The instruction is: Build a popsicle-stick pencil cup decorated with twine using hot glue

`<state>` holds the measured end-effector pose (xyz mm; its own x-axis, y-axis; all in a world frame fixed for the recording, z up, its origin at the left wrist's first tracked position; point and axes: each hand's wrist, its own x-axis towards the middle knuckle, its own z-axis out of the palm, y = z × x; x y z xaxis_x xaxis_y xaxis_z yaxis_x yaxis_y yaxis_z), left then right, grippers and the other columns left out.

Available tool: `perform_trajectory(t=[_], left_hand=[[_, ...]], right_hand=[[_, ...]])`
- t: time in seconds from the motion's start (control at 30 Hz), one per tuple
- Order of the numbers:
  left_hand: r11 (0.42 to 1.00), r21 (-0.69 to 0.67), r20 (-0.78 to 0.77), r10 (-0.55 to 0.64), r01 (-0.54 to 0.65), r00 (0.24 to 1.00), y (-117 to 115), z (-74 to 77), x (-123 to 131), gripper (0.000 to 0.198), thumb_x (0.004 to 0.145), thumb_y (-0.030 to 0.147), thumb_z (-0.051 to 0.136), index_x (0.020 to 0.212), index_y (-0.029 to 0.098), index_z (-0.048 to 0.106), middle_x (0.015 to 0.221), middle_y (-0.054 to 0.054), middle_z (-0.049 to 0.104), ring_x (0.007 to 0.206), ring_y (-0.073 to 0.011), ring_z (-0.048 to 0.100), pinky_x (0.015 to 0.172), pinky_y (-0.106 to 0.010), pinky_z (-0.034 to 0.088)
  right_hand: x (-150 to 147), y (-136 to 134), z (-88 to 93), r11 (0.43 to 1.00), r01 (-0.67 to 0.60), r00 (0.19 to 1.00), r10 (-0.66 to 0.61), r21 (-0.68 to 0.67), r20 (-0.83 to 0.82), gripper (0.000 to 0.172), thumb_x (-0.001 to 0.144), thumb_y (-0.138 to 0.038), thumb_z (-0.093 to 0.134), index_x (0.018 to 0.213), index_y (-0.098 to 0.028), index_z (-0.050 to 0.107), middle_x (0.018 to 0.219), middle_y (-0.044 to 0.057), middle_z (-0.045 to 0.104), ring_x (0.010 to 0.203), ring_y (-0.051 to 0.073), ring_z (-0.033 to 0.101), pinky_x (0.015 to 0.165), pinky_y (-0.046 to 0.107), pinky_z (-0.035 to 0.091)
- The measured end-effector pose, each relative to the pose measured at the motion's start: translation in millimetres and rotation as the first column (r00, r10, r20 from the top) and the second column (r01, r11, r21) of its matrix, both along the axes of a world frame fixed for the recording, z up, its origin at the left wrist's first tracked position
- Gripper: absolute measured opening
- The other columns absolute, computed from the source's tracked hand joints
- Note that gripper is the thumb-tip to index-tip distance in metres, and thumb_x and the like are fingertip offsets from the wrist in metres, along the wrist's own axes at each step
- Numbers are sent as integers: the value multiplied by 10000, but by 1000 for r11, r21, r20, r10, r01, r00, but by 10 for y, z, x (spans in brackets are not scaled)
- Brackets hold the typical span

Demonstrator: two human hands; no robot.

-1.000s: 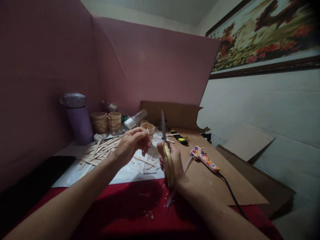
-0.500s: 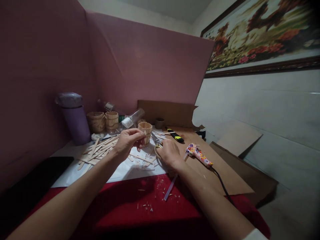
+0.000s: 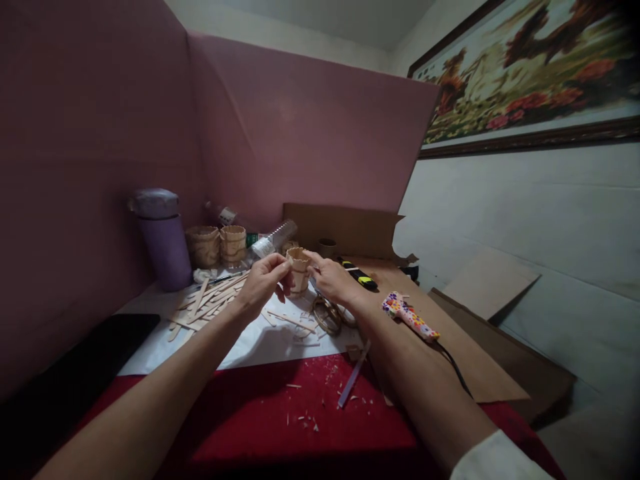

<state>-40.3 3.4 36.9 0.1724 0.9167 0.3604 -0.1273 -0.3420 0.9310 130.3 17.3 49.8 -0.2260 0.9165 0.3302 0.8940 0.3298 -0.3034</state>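
A small cup (image 3: 299, 279) covered in craft-stick wood, with a scalloped rim, stands upright on white paper between my hands. My left hand (image 3: 267, 280) is beside it on the left, thumb and index finger pinched on a small pale wood piece (image 3: 289, 261). From the right, my right hand (image 3: 333, 277) has its index finger at the cup's rim and its thumb against the side, gripping it. Just below that hand lie the scissors (image 3: 327, 317), their handles towards me and the blades partly hidden.
Loose craft sticks (image 3: 213, 300) pile up at left, near a purple tumbler (image 3: 167, 250) and two larger wooden cups (image 3: 233, 245). A glue gun (image 3: 410, 317) and a yellow-black cutter (image 3: 361, 275) rest on cardboard (image 3: 465, 363). A glue stick (image 3: 354, 377) and wood scraps lie in front.
My right hand has let go of the scissors, which now lie on the paper, and has moved up to the cup. The left hand keeps its pinch beside the cup. The view has shifted slightly.
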Motion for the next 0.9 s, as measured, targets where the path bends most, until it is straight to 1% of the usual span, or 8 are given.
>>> perform_trajectory(t=[0.07, 0.17, 0.27, 0.37, 0.47, 0.53, 0.7, 0.9], left_hand=[[1000, 11, -39, 16, -16, 999, 6, -14, 2, 310, 741, 435, 689, 708, 172, 528, 583, 2, 622, 428, -115, 551, 353, -211, 421], [999, 22, -77, 41, -40, 996, 16, -42, 9, 309, 745, 439, 674, 702, 174, 521, 579, 3, 613, 439, -113, 548, 357, -208, 425], [997, 32, -105, 77, -74, 991, 31, -65, 19, 304, 740, 437, 671, 695, 174, 525, 557, 4, 600, 433, -110, 532, 354, -209, 427], [994, 20, -144, 108, -106, 984, 46, -55, 19, 292, 736, 421, 673, 677, 171, 533, 510, 13, 572, 390, -92, 481, 333, -193, 382], [996, -20, -237, 77, -84, 968, 45, -15, 2, 250, 741, 360, 671, 650, 163, 545, 448, 20, 536, 341, -72, 420, 319, -173, 308], [997, -64, -311, 21, -43, 950, 33, 11, -8, 232, 759, 312, 653, 622, 159, 546, 424, 14, 527, 317, -64, 395, 316, -172, 282], [985, -169, -381, -41, -26, 924, 2, -3, 9, 263, 829, 230, 579, 582, 172, 508, 424, 6, 531, 295, -64, 380, 310, -178, 251], [980, -193, -436, -43, -47, 899, -14, -54, 60, 254, 876, 157, 512, 623, 179, 508, 412, 36, 501, 283, -69, 372, 296, -177, 231]], right_hand=[[22, 110, -50, 999, -50, 997, 49, -13, -63, 384, 988, -265, 467, 1359, -277, 567, 1191, 83, 719, 1046, 230, 671, 833, 297, 457], [76, 266, -157, 990, -129, 963, 139, 57, -231, 214, 959, -239, 479, 1028, -213, 680, 989, 51, 736, 895, 195, 659, 763, 270, 438], [154, 383, -241, 970, -202, 870, 240, 133, -430, 180, 911, -319, 530, 822, -207, 639, 757, 0, 669, 720, 159, 591, 656, 245, 406], [225, 426, -286, 961, -233, 738, 273, 147, -617, 273, 843, -452, 577, 716, -211, 587, 611, -29, 558, 589, 136, 493, 561, 240, 357], [260, 415, -314, 959, -253, 626, 264, 129, -734, 396, 777, -590, 616, 652, -222, 544, 529, -47, 471, 512, 124, 423, 502, 246, 326], [264, 406, -334, 967, -224, 592, 233, 120, -772, 450, 737, -647, 649, 630, -225, 533, 508, -49, 456, 490, 123, 413, 482, 249, 316], [242, 413, -394, 989, -121, 569, 143, 89, -810, 468, 739, -665, 653, 631, -224, 539, 504, -41, 470, 484, 131, 443, 466, 251, 323], [184, 380, -428, 989, -120, 557, 136, 82, -819, 494, 739, -700, 624, 649, -221, 539, 510, -46, 469, 474, 119, 430, 445, 244, 317]])
